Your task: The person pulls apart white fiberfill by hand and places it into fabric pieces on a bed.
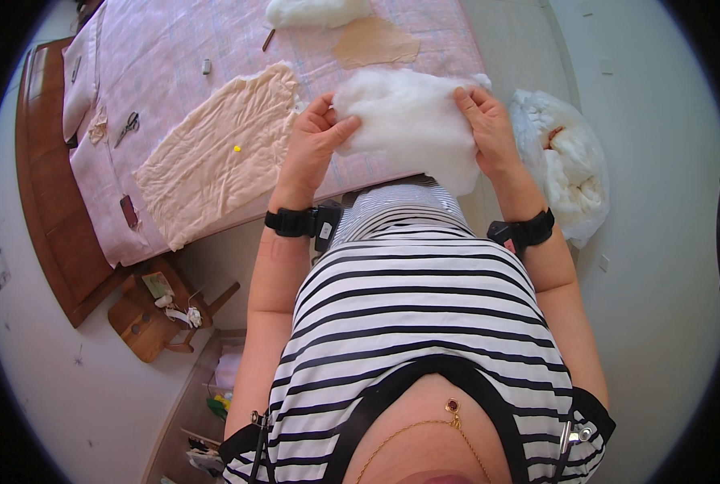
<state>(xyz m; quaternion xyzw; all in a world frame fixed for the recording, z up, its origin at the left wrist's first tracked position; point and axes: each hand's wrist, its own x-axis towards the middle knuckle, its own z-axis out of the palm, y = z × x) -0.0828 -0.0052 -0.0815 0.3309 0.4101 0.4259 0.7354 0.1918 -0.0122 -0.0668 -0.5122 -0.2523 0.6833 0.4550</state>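
Between my hands a sheet of white fluffy batting (pixel 405 118) is stretched out above the near edge of a bed. My left hand (pixel 325 124) pinches its left edge, thumb on top. The right edge is gripped by my right hand (pixel 483 124), also with the thumb on top. Left of the batting, a large piece of wrinkled beige fabric (pixel 215 157) lies on the bed, with a small yellow object (pixel 237 149) on it. Beyond the batting are a smaller beige fabric piece (pixel 378 42) and a white batting pile (pixel 317 12).
Scissors (pixel 129 127), a phone-like object (pixel 129 212) and a small grey object (pixel 206 66) lie on the pink bedcover (pixel 172 54). A clear plastic bag of white batting (pixel 568 175) stands on the floor at right. A wooden chair (pixel 139 320) is at lower left, beside the headboard (pixel 51 181).
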